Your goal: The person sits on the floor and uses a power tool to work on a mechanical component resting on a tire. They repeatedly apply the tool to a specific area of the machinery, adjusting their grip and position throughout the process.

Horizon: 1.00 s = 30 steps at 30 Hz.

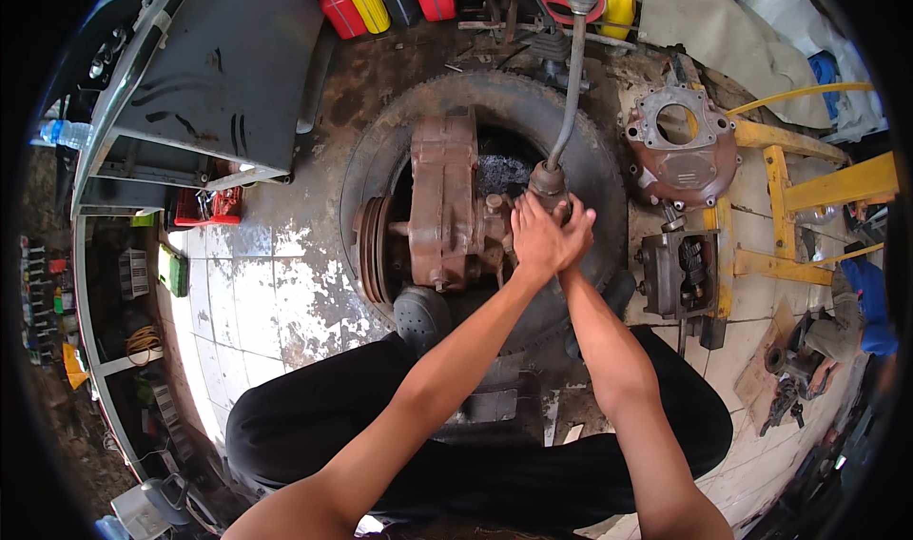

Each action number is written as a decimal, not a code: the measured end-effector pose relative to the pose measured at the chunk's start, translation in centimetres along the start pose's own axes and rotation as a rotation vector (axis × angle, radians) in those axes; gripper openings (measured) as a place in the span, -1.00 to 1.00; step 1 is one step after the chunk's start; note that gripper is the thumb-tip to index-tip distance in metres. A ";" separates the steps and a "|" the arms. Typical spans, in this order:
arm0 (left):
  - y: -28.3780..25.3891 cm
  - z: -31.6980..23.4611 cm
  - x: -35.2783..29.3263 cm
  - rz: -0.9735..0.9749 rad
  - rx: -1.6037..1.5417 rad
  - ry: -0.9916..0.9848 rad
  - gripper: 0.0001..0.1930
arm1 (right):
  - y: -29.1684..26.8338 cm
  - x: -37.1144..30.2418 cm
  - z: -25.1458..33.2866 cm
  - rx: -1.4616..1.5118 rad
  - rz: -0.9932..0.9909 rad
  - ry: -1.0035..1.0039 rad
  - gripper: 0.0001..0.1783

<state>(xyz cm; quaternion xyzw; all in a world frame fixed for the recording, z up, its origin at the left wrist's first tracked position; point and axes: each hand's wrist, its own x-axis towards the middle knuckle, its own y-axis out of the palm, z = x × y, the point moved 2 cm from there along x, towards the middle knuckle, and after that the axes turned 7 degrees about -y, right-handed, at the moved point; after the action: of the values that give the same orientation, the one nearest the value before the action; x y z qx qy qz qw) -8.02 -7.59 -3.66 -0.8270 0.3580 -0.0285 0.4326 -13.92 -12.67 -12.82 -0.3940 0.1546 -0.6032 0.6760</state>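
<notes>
A rusty brown gearbox (444,197) with a grooved pulley (374,248) on its left side rests on a large tyre (380,131) lying flat. From its right part rises a long, bent gear lever (573,83), seated in a round base (547,180). My left hand (540,238) lies against the near side of this base, fingers pointing away from me and curved onto it. Close beside it, my right hand (577,232) closes in from the right, wrists nearly touching. Both palms and whatever lies under them are hidden.
On the right stand a bell housing (680,150), an open gear casing (678,274) and a yellow metal frame (780,197). A grey cabinet (219,64) stands left, near a red tray (211,207). Red and yellow containers (366,2) line the back. My shoe (421,316) touches the tyre area.
</notes>
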 end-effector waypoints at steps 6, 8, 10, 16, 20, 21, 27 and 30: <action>-1.1 0.1 2.1 0.042 -0.078 -0.087 0.25 | -0.3 -0.1 2.4 0.054 -0.046 -0.053 -0.58; -1.0 -0.1 1.9 -0.019 -0.090 -0.096 0.22 | -0.7 -0.5 2.5 0.066 -0.042 -0.097 -0.59; -0.1 -0.4 -0.8 -0.046 -0.058 0.018 0.21 | -1.2 0.8 1.5 0.046 -0.118 -0.129 -0.60; -0.9 -0.4 2.7 0.015 -0.116 -0.095 0.16 | -0.8 0.6 2.5 0.049 -0.069 -0.106 -0.61; 0.2 0.4 -2.2 -0.133 0.004 0.160 0.13 | -0.5 1.3 0.1 0.118 -0.026 -0.028 -0.58; -0.2 0.9 -4.0 -0.072 0.057 0.147 0.11 | -0.5 1.2 0.3 0.114 -0.035 -0.046 -0.58; -1.2 0.4 0.4 -0.102 -0.057 0.028 0.09 | -1.2 0.3 2.9 0.078 -0.030 -0.096 -0.62; -0.7 1.4 -4.2 -0.229 0.121 0.285 0.08 | -1.3 0.7 2.0 0.057 -0.109 -0.159 -0.63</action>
<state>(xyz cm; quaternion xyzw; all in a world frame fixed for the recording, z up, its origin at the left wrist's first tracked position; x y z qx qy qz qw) -10.31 -3.79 -2.91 -0.8223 0.3168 -0.2159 0.4204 -13.35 -12.59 -10.41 -0.4291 0.0614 -0.6101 0.6632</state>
